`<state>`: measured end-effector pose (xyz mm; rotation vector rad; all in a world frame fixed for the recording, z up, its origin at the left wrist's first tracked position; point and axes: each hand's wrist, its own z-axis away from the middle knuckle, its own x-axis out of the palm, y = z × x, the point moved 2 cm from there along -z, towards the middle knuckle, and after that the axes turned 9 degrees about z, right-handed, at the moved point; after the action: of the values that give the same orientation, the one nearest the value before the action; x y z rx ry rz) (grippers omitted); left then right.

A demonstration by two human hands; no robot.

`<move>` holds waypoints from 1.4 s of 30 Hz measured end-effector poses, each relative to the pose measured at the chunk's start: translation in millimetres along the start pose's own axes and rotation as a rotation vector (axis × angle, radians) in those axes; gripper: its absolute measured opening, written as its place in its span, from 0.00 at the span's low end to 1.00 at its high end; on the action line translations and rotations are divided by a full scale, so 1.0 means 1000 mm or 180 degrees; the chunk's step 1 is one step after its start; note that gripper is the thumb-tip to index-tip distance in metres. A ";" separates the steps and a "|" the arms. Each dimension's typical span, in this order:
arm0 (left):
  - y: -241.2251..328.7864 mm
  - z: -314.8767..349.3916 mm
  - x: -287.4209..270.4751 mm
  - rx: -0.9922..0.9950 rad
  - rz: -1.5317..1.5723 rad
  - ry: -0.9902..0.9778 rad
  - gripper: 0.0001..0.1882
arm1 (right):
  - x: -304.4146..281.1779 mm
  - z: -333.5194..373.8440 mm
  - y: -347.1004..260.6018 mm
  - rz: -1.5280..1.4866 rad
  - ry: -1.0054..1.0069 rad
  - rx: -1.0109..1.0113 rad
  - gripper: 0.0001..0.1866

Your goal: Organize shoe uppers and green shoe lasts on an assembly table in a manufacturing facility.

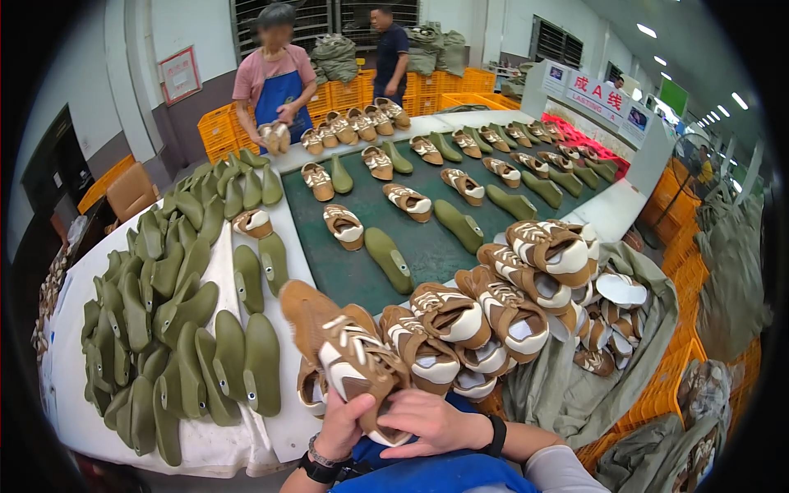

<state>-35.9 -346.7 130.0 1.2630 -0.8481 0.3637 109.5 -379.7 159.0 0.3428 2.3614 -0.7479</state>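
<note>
Right in front of me a brown sneaker (349, 349) with white laces and trim is tilted, toe up and away. My left hand (341, 423) is closed around the side of its heel end, thumb on the upper. The fingers of my right hand (431, 419) are bent against the collar at the heel; their tips are partly hidden by the shoe. Just beyond my right hand, similar brown and white sneakers (444, 316) are heaped at the table's near edge. To the left of the held sneaker lie green shoe lasts (260, 366).
Many green lasts (136, 304) cover the white table (222, 448) at left. Rows of sneakers and lasts stand on the dark green belt (325, 255). A person in a blue apron (282, 94) holds shoes across the table. Orange crates (645, 394) line the right side.
</note>
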 end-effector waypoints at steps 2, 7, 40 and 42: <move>0.002 -0.004 -0.010 0.0115 0.0158 0.0163 0.35 | -0.008 -0.001 -0.003 0.0386 -0.0092 -0.0025 0.22; 0.004 -0.009 -0.006 0.0155 0.0516 0.0081 0.34 | -0.015 -0.002 0.014 0.0254 -0.0041 0.0147 0.16; 0.028 0.018 0.031 -0.0181 -0.2796 -0.0203 0.24 | -0.154 0.239 0.093 -0.1163 0.2856 0.3149 0.09; 0.021 0.014 0.031 -0.0194 -0.2861 -0.0347 0.24 | -0.153 0.322 0.135 -0.0406 0.3737 0.4086 0.08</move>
<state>-34.1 -359.6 167.6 1.4784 -0.3081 -0.4487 440.5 -469.1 -6.8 1.4688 2.4098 -2.6237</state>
